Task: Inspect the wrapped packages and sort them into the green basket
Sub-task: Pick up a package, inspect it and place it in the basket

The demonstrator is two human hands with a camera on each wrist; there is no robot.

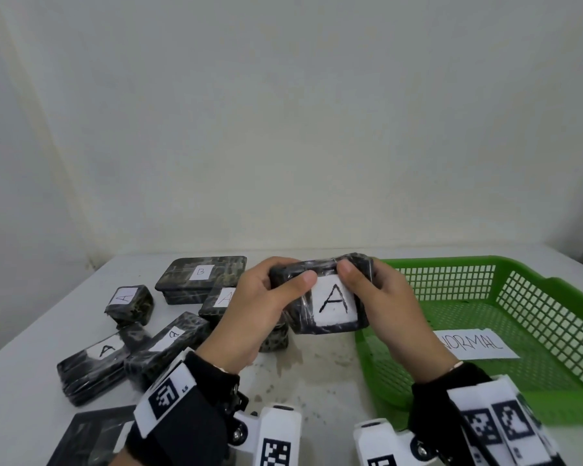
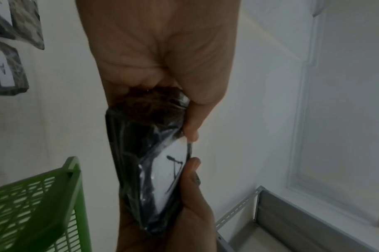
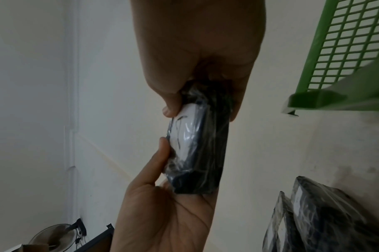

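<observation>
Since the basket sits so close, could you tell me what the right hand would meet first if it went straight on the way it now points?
The right hand points up and leftward, so beyond the package it grips it would probably meet the left hand holding the other end; depth is uncertain.

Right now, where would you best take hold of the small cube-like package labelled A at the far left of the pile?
Judging by the head view, the small A package stands apart from the pile with its label facing up. Come from above and pinch its two opposite side faces; the blocky shape suits a grip across them and keeps the label visible.
</observation>
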